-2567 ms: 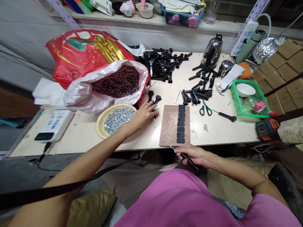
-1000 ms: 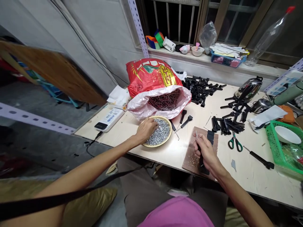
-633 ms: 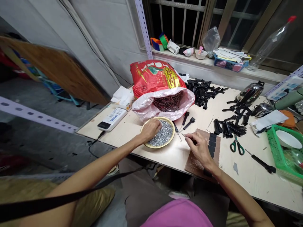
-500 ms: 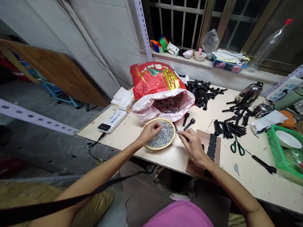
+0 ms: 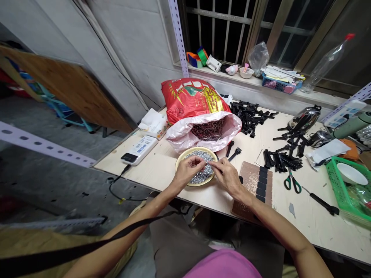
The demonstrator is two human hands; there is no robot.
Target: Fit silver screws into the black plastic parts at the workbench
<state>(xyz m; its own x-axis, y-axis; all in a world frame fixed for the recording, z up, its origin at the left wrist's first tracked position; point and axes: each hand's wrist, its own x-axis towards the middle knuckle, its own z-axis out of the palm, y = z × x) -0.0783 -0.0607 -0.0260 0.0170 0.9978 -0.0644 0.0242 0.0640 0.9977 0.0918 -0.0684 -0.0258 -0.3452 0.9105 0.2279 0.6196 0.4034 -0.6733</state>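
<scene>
Over a yellow-rimmed bowl (image 5: 179, 170) of small silver metal pieces (image 5: 199, 177), my two hands meet with their fingertips close together. My left hand (image 5: 188, 170) is closed in a pinch; what its fingers hold is too small to make out. My right hand (image 5: 227, 175) is closed around a slim black piece, mostly hidden by the fingers, with its tip end at the left fingertips. Just behind the bowl lies an open red bag (image 5: 191, 100) with long dark reddish screws or nails (image 5: 209, 130) inside. Two black pieces (image 5: 234, 154) rest beside the bowl.
A brown board (image 5: 249, 177) with black pads lies by my right forearm. Black plastic parts (image 5: 249, 116) form piles farther back and right. Green-handled scissors (image 5: 292, 182), a black-handled rod (image 5: 323, 202) and a green basket (image 5: 333, 181) are rightward. A white power bank (image 5: 140, 150) sits left.
My right hand has moved left from beside the bowl to over it, meeting my left hand. The left hand has turned slightly, its fingertips now at the right hand's. The view has shifted a little.
</scene>
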